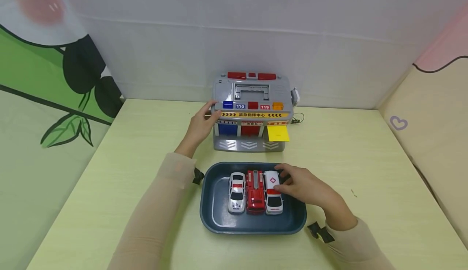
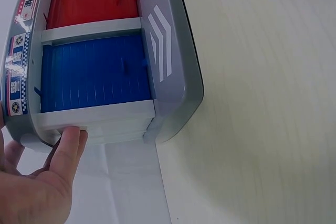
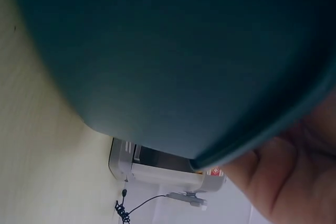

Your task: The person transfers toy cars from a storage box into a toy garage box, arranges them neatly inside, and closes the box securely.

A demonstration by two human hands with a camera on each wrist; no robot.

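free: tray floor [image 1: 218, 199] left of police car [image 1: 237, 204] | tight: between fire truck [image 1: 255, 194], ambulance [image 1: 274, 210]

I count two hands, a left hand [image 1: 200, 125] and a right hand [image 1: 307, 186], at one table [image 1: 351, 152], along with one tray [image 1: 252, 224] holding three vehicles: one police car [image 1: 237, 197], one fire truck [image 1: 254, 194] and one ambulance [image 1: 273, 205]. There is one station [image 1: 226, 89], and on it I see three doors, a blue door [image 1: 228, 129], a red door [image 1: 250, 130] and a yellow door [image 1: 278, 133], plus one handle [image 1: 252, 87], one handset [image 1: 295, 96], one cord [image 1: 297, 118], three red roof lights [image 1: 237, 75] and three front lights [image 1: 253, 105], one each of blue, red and orange. I also make out three sets of chevrons [image 1: 249, 145] on its ramp [image 1: 238, 149] and one heart [image 1: 398, 128] drawn on a wall [image 1: 431, 111].
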